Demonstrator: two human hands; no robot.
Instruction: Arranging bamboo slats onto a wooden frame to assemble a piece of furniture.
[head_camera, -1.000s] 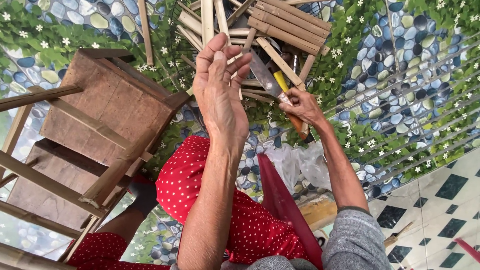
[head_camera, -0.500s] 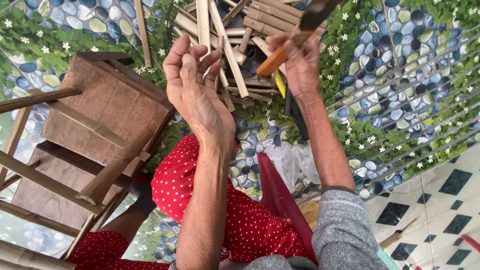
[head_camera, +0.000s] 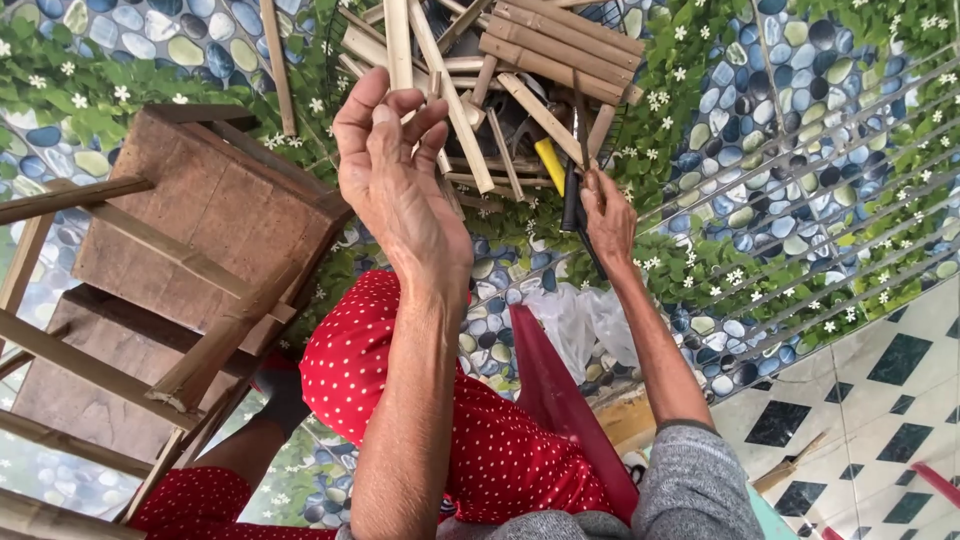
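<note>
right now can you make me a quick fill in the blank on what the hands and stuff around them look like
1. The left hand is raised and ____, holding nothing.
2. The right hand grips a dark ____.
3. The bamboo strips lie in a ____.
4. The skirt is red with white ____.

Missing words: open; tool; pile; dots

No labels, signs or screens show anywhere around the hands. The only thing that could pass for a package is a crumpled clear plastic bag (head_camera: 580, 325), thin and whitish-transparent, lying on the floor below the right hand (head_camera: 607, 215), just beside that forearm and to the right of the left hand (head_camera: 400, 190) and its forearm. It is slack and shapeless, with no print to be seen on it, and what it holds, if anything, cannot be told. Its lower edge is hidden behind a dark red strip.
</note>
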